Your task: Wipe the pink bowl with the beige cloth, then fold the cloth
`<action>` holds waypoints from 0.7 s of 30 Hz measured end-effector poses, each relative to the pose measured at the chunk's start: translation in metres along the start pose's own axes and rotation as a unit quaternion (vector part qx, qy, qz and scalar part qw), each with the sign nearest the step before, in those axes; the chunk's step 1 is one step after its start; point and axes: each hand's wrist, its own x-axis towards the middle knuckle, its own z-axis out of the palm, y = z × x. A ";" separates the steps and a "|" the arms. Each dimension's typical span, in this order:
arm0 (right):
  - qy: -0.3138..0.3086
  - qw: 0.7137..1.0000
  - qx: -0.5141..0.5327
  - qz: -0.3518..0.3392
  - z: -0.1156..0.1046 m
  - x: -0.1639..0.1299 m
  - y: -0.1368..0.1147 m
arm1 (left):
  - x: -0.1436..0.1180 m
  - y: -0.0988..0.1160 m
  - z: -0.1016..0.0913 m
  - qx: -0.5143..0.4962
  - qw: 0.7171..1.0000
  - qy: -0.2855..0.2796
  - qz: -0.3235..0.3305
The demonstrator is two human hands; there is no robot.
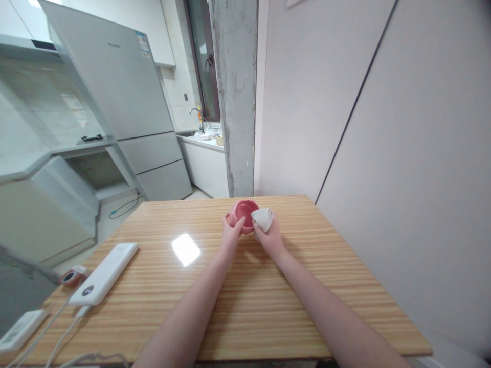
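A pink bowl [245,208] is held tilted above the far part of the wooden table, its hollow turned toward me. My left hand [232,225] grips its left side, with the thumb over the rim. A bunched white cloth [263,219] is in my right hand [269,232], at the bowl's right rim. The right fingers are closed around the cloth, and part of them is hidden behind it.
The wooden table [307,296] fills the foreground. On its left lie a white power bank [105,273] with cables, a small reddish-brown device [74,276] and a white power strip [23,329]. A grey pillar [238,97] and pale wall [307,102] stand beyond; a fridge [115,76] is at left.
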 end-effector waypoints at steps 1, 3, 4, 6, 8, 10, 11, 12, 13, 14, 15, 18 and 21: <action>0.021 1.000 0.005 0.007 -0.003 0.002 0.001 | -0.002 0.002 0.001 -0.008 1.000 -0.021 -0.014; 0.034 0.999 0.009 0.006 -0.009 0.005 0.001 | -0.004 0.006 0.000 -0.020 0.997 -0.065 -0.044; 0.025 1.000 0.005 -0.003 -0.012 0.006 0.001 | -0.004 0.008 -0.001 -0.022 0.995 -0.082 -0.060; -0.005 1.000 -0.015 -0.025 -0.016 0.008 0.002 | -0.004 0.011 -0.003 -0.017 0.992 -0.094 -0.084; -0.030 0.998 -0.036 -0.043 -0.017 0.007 0.000 | -0.002 0.013 -0.004 -0.007 0.994 -0.068 -0.080; -0.050 0.997 -0.039 -0.054 -0.013 0.005 -0.003 | -0.001 0.013 -0.003 -0.025 0.998 -0.019 -0.051; -0.060 0.996 -0.036 -0.060 -0.010 0.003 -0.004 | -0.001 0.013 -0.002 -0.044 0.998 0.004 -0.037; -0.070 0.995 -0.030 -0.063 -0.007 0.001 -0.006 | -0.001 0.013 -0.001 -0.063 0.998 0.022 -0.023; -0.076 0.995 -0.022 -0.065 -0.004 -0.001 -0.008 | -0.002 0.012 0.000 -0.077 0.996 0.034 -0.011; -0.077 0.995 -0.014 -0.064 -0.001 -0.004 -0.009 | -0.002 0.012 0.001 -0.085 0.996 0.038 -0.003; -0.072 0.996 -0.007 -0.060 0.001 -0.005 -0.010 | -0.002 0.012 0.002 -0.087 0.995 0.038 0.000; -0.025 0.999 -0.005 -0.041 0.000 -0.005 -0.005 | -0.002 0.009 0.002 -0.077 0.997 0.023 -0.021; -0.007 0.999 -0.015 -0.038 -0.010 0.002 0.004 | 0.000 0.006 -0.001 -0.062 0.996 -0.006 -0.071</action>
